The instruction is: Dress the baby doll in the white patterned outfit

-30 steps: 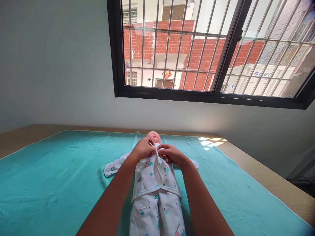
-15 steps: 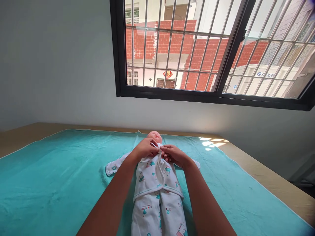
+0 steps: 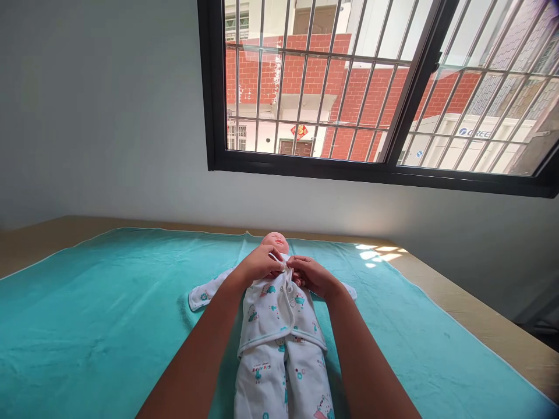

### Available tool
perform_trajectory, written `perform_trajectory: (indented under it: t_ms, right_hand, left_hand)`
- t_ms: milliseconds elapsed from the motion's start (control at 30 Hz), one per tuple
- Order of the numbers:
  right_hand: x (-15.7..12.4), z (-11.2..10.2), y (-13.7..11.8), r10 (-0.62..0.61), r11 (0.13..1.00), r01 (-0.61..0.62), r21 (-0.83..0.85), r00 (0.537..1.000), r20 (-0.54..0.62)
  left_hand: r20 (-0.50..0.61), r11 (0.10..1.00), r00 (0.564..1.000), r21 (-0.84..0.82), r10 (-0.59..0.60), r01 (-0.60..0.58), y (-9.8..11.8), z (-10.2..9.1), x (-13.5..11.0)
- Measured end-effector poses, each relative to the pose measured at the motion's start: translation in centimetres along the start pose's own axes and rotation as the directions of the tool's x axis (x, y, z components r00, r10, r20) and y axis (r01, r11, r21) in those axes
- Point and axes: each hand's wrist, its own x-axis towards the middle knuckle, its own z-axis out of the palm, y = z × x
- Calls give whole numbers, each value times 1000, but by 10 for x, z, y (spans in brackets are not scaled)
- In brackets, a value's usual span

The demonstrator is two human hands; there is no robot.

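A baby doll [image 3: 276,241] lies on its back, head toward the wall. It wears a white printed jacket [image 3: 267,311] with teal trim and matching white pants [image 3: 262,378]. At the jacket's neckline my left hand [image 3: 261,263] pinches one front edge between thumb and fingers. Just to its right, my right hand [image 3: 312,276] pinches the other side of the opening, fingertips close to the left ones. Whether a snap or a tie sits between the fingers is too small to tell. The doll's sleeves stretch out to both sides, partly covered by my forearms.
A teal cloth [image 3: 117,314] spreads under the doll over a wooden table [image 3: 493,320]. Behind stand a grey-white wall [image 3: 109,128] and a barred window with a black frame [image 3: 305,166]. Sunlight patches fall at the table's back right.
The fingertips of my two hands have drawn slightly apart at the neckline, with a bit of the jacket's edge showing between them. The doll lies as before.
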Motion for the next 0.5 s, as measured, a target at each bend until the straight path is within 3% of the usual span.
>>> perform_trajectory:
  t_ms: [500]
  right_hand:
    - [6,-8,7,-16,1000,16,-5,1000,13]
  left_hand:
    - [24,994,1000,-107,5,-2,-5,-3,0]
